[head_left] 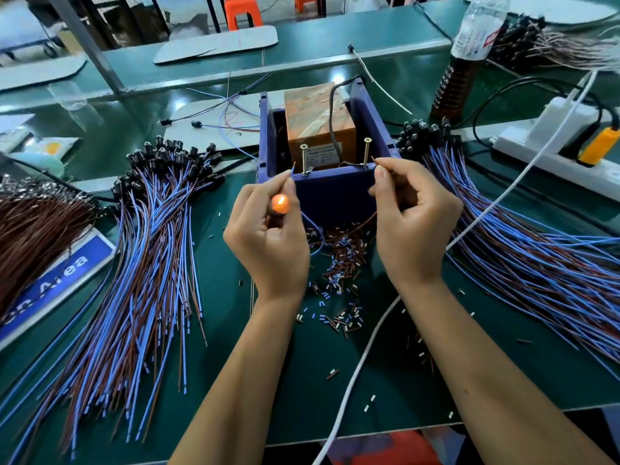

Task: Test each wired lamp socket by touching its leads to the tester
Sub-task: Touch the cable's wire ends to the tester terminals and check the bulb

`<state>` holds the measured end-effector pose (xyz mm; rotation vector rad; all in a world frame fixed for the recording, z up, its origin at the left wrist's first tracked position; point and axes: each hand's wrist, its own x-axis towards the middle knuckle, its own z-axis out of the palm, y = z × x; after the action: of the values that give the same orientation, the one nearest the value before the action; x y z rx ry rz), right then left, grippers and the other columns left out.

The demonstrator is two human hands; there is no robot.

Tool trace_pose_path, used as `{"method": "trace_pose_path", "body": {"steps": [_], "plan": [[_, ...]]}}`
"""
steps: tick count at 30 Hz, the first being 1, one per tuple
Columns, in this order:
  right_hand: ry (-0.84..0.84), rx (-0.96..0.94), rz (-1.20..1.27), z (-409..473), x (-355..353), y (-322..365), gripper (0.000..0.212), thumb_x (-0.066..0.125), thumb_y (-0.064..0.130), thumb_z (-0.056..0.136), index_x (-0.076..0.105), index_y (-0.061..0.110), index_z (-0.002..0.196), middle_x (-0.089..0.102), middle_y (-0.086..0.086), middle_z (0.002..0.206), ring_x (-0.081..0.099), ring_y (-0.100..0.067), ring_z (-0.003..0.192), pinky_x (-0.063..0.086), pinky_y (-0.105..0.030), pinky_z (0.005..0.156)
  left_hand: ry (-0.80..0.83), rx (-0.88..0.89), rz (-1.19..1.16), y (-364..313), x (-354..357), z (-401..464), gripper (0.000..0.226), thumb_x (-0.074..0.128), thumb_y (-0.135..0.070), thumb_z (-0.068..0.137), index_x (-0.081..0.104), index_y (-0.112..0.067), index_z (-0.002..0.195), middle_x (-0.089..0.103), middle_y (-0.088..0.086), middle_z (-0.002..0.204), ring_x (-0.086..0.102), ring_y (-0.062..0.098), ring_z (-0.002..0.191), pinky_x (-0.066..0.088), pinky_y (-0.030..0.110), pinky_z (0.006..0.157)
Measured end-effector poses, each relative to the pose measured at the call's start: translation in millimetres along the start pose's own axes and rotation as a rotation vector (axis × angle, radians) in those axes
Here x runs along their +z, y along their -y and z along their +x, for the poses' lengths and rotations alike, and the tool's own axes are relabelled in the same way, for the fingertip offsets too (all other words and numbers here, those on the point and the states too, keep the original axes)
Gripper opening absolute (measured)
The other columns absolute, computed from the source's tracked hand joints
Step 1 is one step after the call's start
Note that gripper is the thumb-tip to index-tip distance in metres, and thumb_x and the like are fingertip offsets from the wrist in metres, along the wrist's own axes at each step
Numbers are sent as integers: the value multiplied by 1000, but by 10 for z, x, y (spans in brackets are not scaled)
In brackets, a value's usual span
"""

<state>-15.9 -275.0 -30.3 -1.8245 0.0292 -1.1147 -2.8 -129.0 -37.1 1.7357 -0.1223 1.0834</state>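
The tester (pixel 332 193) is a blue plastic box holding a taped brown block, with two upright brass screws (pixel 304 159) on its near rim. My left hand (pixel 268 236) grips a lamp socket (pixel 280 204) that glows orange, and pinches its blue lead up beside the left screw. My right hand (pixel 412 223) pinches the brown lead by the right screw (pixel 366 151). Whether the wire tips touch the screws is too small to tell. Both leads loop down between my hands.
A heap of wired sockets (pixel 157 236) with blue and brown leads lies left, another heap (pixel 523 243) right. Cut insulation bits (pixel 342 260) litter the green mat. A white cable (pixel 362 364) crosses the front. A power strip (pixel 553 152) and a bottle (pixel 469 52) stand far right.
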Motion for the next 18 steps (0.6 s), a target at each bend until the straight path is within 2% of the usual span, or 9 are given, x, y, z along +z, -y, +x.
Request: {"method": "trace_pose_path", "body": {"steps": [2, 4, 7, 9, 13, 16, 18], "plan": [[0, 22, 18, -6, -32, -9, 16, 63, 16, 104, 77, 9, 107, 74, 5, 82, 72, -8, 76, 60, -35, 68, -35, -29, 15, -15, -11, -11, 11, 68, -10, 99, 77, -4, 98, 67, 3, 83, 60, 8, 76, 45, 17, 74], [-4, 34, 26, -10, -92, -6, 14, 63, 16, 103, 75, 11, 109, 73, 3, 80, 72, -12, 73, 58, -39, 65, -38, -37, 21, -84, -12, -28, 10, 68, -8, 98, 77, -3, 97, 67, 3, 83, 59, 5, 76, 44, 16, 74], [-23, 41, 42, -13, -225, 23, 15, 65, 13, 102, 68, 13, 116, 70, 4, 75, 69, -14, 67, 55, -33, 62, 15, -98, -40, -270, 55, -66, 8, 69, -9, 97, 77, -9, 94, 70, 1, 83, 63, 10, 75, 48, 25, 69], [-53, 57, 52, -5, -358, 28, 17, 65, 12, 101, 62, 14, 118, 70, 5, 73, 69, -15, 66, 53, -28, 62, 134, -152, -107, -466, 157, -96, 9, 71, -11, 95, 77, -13, 89, 72, 0, 78, 63, 14, 68, 52, 30, 64], [-164, 97, 53, 11, -766, -19, 15, 64, 13, 102, 58, 18, 114, 69, 6, 71, 69, -16, 66, 51, -24, 64, 526, -270, -146, -949, 526, -181, 11, 74, -18, 90, 80, -15, 81, 72, -8, 66, 64, 3, 61, 53, 23, 61], [-333, 159, 15, -28, -1138, -104, 10, 63, 13, 101, 59, 14, 111, 64, 7, 74, 63, -14, 67, 49, -28, 65, 1009, -493, -141, -1254, 965, -303, 13, 77, -17, 85, 79, -11, 75, 74, 2, 66, 65, 12, 60, 59, 32, 64], [-458, 215, -9, -59, -1358, -171, 10, 60, 11, 100, 57, 15, 108, 59, 3, 75, 58, -13, 67, 46, -30, 66, 1267, -614, -134, -1451, 1274, -447, 18, 76, -14, 86, 71, -5, 71, 63, 5, 57, 51, 15, 44, 47, 25, 49]]}}
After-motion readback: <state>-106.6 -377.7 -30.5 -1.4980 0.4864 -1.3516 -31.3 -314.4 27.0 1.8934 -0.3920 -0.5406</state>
